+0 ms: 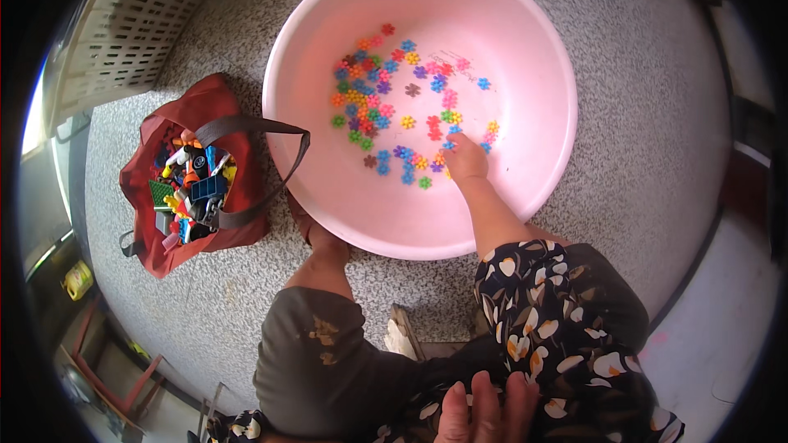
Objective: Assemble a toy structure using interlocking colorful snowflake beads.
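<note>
Many small flower-shaped plastic pieces (408,122) in several colours lie spread over the bottom of a large round pink basin (538,115). My right hand (467,157) reaches down into the basin, its fingers drawn together at a blue flower-shaped piece (449,145). Part of that grip is hidden by the hand itself. Other pieces lie close around the fingertips, some joined in short rows. My left hand (486,412) rests by my lap at the lower edge, over dark flower-patterned cloth (546,353), with its fingers stretched out and holding nothing.
Left of the basin stands a red fabric bag (222,102) full of mixed toy bricks (197,189), its dark strap (300,152) looping against the rim. A white slatted crate (131,25) stands behind it. My knees and foot (324,246) border the basin's near side.
</note>
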The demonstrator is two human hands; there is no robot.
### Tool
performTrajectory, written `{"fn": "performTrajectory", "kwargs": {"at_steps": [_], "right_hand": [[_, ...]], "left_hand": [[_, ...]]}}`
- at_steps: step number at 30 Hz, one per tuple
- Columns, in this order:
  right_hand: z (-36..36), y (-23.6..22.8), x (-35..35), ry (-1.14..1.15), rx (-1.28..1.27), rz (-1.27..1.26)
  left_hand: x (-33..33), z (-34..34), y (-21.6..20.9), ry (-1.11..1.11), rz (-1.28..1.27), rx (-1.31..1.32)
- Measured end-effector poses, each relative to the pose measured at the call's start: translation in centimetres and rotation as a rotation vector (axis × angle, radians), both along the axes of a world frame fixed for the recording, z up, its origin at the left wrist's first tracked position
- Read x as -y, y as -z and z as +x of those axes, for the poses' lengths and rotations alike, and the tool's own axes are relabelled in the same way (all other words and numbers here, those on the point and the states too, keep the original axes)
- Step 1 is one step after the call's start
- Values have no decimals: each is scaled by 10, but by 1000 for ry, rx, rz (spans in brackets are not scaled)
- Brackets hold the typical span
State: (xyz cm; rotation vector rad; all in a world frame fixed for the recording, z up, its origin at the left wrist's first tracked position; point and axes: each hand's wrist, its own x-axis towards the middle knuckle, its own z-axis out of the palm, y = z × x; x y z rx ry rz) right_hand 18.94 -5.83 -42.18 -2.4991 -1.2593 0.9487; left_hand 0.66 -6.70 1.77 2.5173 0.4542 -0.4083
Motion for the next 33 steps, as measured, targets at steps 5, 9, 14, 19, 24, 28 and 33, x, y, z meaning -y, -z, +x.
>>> {"fn": "performTrajectory", "kwargs": {"at_steps": [5,9,14,19,24,28,33], "right_hand": [[20,20,5,-19,-16,42],[25,1,-2,782,-1057,183],[40,-38,-22,1077,-1585,450],[69,-27,-41,1091,-1490,463],[56,-9,-44,574,-615,199],[41,-4,-42,262,-162,162],[37,12,-43,208,-93,69]], "left_hand": [[15,2,4,-93,4,35],[14,-1,6,-44,18,1],[8,1,1,-46,-26,-23],[2,2,0,7,-73,-35],[9,4,5,-96,-55,4],[-6,7,0,12,-133,-72],[-7,10,0,-17,-163,-94]]}}
